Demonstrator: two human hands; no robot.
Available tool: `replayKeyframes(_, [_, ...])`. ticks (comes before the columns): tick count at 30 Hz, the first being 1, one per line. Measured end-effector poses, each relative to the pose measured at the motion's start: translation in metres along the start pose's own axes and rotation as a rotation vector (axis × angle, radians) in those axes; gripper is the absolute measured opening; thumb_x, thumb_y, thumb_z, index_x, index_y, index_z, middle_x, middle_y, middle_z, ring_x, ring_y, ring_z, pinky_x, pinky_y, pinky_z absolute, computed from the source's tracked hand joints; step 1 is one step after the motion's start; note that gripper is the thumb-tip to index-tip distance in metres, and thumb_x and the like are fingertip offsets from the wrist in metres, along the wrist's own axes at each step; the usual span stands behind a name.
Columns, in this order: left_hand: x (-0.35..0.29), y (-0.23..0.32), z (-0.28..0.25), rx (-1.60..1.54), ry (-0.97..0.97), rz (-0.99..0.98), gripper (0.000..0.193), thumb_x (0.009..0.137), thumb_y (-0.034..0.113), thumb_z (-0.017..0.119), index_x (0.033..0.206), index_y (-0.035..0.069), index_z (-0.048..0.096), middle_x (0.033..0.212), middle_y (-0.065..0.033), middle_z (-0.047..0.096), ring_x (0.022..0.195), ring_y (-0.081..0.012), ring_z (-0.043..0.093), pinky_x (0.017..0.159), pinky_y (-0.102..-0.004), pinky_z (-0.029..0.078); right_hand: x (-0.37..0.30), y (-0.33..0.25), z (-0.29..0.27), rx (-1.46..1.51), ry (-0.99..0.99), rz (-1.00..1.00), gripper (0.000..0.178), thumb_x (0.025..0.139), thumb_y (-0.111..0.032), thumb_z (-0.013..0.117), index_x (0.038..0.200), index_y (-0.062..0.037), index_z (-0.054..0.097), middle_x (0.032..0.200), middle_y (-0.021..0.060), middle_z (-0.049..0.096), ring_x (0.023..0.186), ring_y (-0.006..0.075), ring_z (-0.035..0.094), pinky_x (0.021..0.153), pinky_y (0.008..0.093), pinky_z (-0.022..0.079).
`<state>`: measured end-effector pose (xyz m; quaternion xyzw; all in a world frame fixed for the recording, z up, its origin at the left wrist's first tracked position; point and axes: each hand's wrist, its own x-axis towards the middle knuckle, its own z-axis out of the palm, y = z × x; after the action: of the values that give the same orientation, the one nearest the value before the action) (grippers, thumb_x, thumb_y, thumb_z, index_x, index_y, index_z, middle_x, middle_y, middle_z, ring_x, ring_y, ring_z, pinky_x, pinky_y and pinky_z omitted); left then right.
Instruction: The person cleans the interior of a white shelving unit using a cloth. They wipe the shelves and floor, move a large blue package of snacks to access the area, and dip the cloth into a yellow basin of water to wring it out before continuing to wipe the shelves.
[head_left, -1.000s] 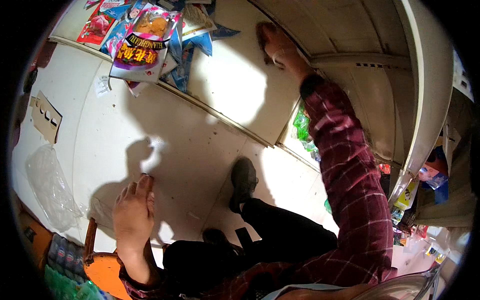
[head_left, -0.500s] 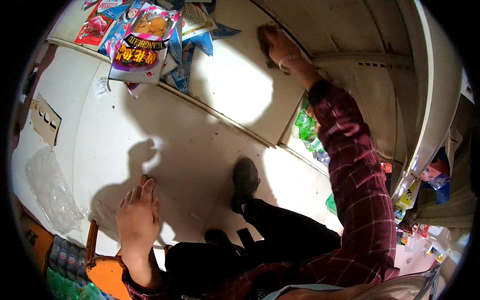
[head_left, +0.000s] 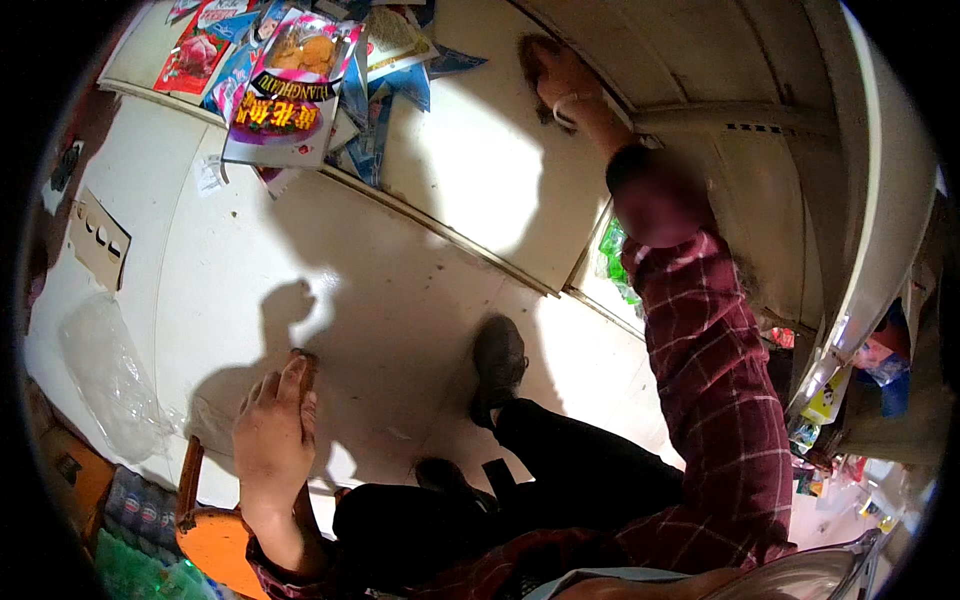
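My right hand (head_left: 572, 88) reaches far out at the upper right. Its fingers are closed on a dark brown rag (head_left: 533, 62), pressed against a white board beside a ribbed beige panel; the rag's exact kind is hard to see. At the lower left, my left hand (head_left: 272, 430) is closed beside an orange-seated stool (head_left: 222, 548). A narrow brown piece shows along its fingertips, and I cannot tell whether it belongs to the stool. Colourful snack packets (head_left: 285, 95) lie in a heap on the white board (head_left: 470, 190), left of my right hand.
A ribbed beige panel (head_left: 700, 60) rises at the right. Green packets (head_left: 615, 260) show in a gap under my right sleeve. A clear plastic bag (head_left: 105, 375) and punched cardboard (head_left: 100, 240) lie at the left, above packed dark bottles (head_left: 140, 515). My shoe (head_left: 498, 360) stands mid-floor.
My right hand has shifted slightly with the rag, and its wrist and sleeve have turned a little. My left hand has barely moved. The whole view has moved slightly.
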<state>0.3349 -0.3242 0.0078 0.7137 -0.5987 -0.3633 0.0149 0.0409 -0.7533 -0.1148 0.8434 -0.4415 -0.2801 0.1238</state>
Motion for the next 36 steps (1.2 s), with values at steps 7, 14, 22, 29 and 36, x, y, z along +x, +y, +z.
replayKeyframes(7, [-0.007, -0.001, 0.002, 0.004, 0.007, -0.013, 0.033, 0.086, 0.012, 0.053, 0.119, 0.004, 0.052, 0.102, -0.0161, 0.06, 0.092, -0.0339, 0.059, 0.083, -0.0428, 0.046, -0.084, 0.004, 0.023, 0.331, 0.011, 0.087, 0.053, 0.088, -0.016, 0.046, 0.14, -0.0191, 0.036, 0.134, 0.0183, 0.041, 0.116, 0.0386, 0.049, 0.097, 0.0466, 0.043])
replayKeyframes(14, [-0.003, -0.005, -0.002, -0.014, -0.019, -0.007, 0.035, 0.089, 0.014, 0.049, 0.124, 0.007, 0.052, 0.102, -0.017, 0.059, 0.093, -0.0356, 0.057, 0.082, -0.0433, 0.046, 0.011, 0.026, 0.005, 0.198, 0.288, 0.092, 0.054, 0.088, -0.014, 0.05, 0.139, -0.0223, 0.037, 0.133, 0.0197, 0.042, 0.116, 0.0393, 0.047, 0.094, 0.0453, 0.045])
replayKeyframes(22, [-0.009, -0.015, -0.001, 0.0, -0.011, -0.095, 0.035, 0.09, 0.016, 0.048, 0.124, 0.008, 0.052, 0.104, -0.0162, 0.059, 0.097, -0.0342, 0.056, 0.081, -0.0431, 0.046, -0.02, 0.077, 0.036, 0.393, 0.419, -0.239, 0.054, 0.086, -0.005, 0.054, 0.137, -0.0151, 0.041, 0.133, 0.0178, 0.042, 0.119, 0.0363, 0.045, 0.098, 0.0419, 0.041])
replayKeyframes(29, [0.004, -0.012, -0.001, -0.002, -0.017, -0.082, 0.034, 0.089, 0.016, 0.05, 0.121, 0.005, 0.051, 0.104, -0.0159, 0.059, 0.097, -0.0339, 0.057, 0.084, -0.0427, 0.045, 0.026, 0.046, 0.03, 0.248, 0.405, -0.035, 0.049, 0.087, -0.006, 0.051, 0.135, -0.0129, 0.043, 0.134, 0.0178, 0.043, 0.119, 0.0358, 0.046, 0.099, 0.0418, 0.04])
replayKeyframes(36, [0.003, -0.022, -0.006, 0.005, 0.044, -0.114, 0.032, 0.09, 0.017, 0.049, 0.12, 0.005, 0.053, 0.102, -0.0169, 0.059, 0.095, -0.0351, 0.057, 0.083, -0.0437, 0.045, 0.082, -0.02, -0.068, 0.798, 0.436, -0.378, 0.065, 0.092, -0.036, 0.051, 0.146, -0.0145, 0.022, 0.152, 0.0078, 0.018, 0.135, 0.024, 0.026, 0.112, 0.039, 0.022])
